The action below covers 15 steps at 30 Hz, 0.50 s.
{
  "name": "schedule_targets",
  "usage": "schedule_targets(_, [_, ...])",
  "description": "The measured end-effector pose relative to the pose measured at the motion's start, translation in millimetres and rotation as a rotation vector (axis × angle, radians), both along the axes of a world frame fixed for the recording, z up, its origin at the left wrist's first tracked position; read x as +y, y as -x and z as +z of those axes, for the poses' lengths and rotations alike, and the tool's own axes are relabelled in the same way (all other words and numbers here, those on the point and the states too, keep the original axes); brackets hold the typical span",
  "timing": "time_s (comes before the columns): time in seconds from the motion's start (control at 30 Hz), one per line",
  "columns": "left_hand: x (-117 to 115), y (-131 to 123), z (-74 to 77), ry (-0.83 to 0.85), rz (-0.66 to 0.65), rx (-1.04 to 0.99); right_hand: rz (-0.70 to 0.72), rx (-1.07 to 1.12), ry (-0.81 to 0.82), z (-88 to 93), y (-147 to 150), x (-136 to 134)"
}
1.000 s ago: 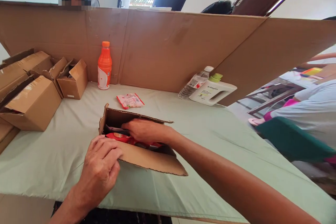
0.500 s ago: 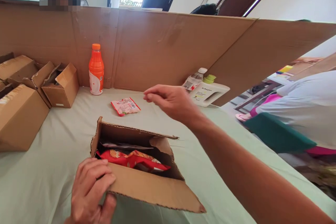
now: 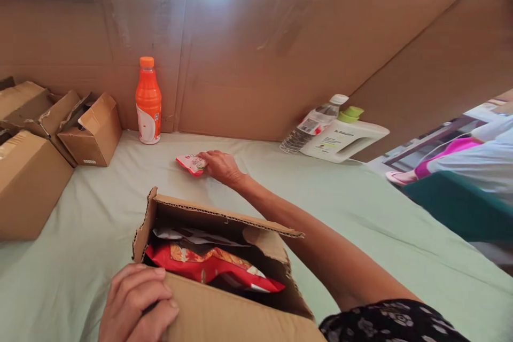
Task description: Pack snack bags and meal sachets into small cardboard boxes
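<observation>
Packet point(image 3: 189, 163), pink and white, pinched in right hand's point(image 3: 220, 164) fingers, beyond open cardboard box point(image 3: 240, 304); contact with green cloth point(image 3: 100, 203) unclear. Left hand point(image 3: 136, 304) grips box's near-left edge, fingers curled over. Red bag point(image 3: 212, 264) inside. Orange bottle point(image 3: 148, 93) upright, back left. Clear bottle point(image 3: 310, 127) tilted beside white jug point(image 3: 342, 141).

At least four cardboard boxes point(image 3: 232, 304), two bottles point(image 3: 148, 101), one white jug point(image 3: 325, 140), one pink packet point(image 3: 191, 163), one red packet point(image 3: 212, 267)
</observation>
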<state>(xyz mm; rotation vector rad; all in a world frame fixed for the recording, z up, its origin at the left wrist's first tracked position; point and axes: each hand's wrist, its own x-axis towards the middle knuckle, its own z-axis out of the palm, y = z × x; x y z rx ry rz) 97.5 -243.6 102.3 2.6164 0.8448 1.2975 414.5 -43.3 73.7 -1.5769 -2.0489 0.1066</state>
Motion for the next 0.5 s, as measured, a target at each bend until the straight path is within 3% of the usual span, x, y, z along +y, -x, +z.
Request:
schedule_targets(0.2, [-5, -16, 17.9, -0.022, 0.102, -0.129, -0.034, 0.336, -0.053, 38.4, -25, -44])
schedule_targets(0.4, [-9, -22, 21.3, -0.011, 0.127, -0.148, 0.1, 0.848, -0.205, 117.3, -27, -145])
schedule_targets(0.5, [-8, -22, 19.4, -0.028, 0.145, -0.16, 0.221, 0.704, -0.145, 149.3, 0, -190])
